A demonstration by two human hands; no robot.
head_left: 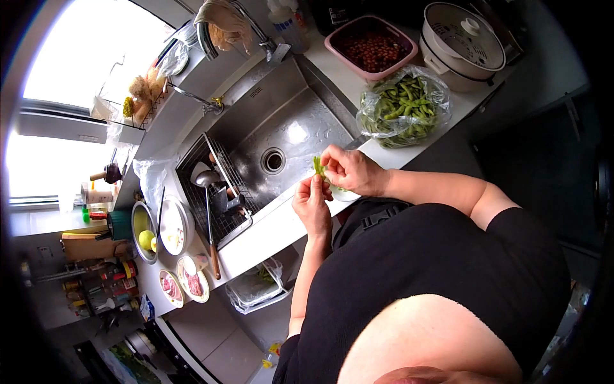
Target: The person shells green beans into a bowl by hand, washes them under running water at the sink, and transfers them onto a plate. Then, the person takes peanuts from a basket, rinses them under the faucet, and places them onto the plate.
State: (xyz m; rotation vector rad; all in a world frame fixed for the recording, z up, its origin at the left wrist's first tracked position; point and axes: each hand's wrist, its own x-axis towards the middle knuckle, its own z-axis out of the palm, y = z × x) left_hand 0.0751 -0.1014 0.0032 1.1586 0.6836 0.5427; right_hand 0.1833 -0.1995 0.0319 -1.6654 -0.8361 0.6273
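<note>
Both hands meet over the counter's front edge, just in front of the steel sink (291, 125). My left hand (313, 200) pinches a green bean pod (318, 166) between thumb and finger. Fingers closed, my right hand (355, 171) is at the same pod from the other side. Partly hidden under my hands is a pale bowl (346, 194). A clear plastic bag full of green pods (404, 107) sits on the counter right of the sink.
Behind the bag stand a pink basin of red-brown beans (372, 48) and a lidded white pot (464, 38). Left lie a dish rack (214, 185) with ladle, bowls (174, 224) and two plates of meat (194, 281). A bin (259, 288) hangs below the counter.
</note>
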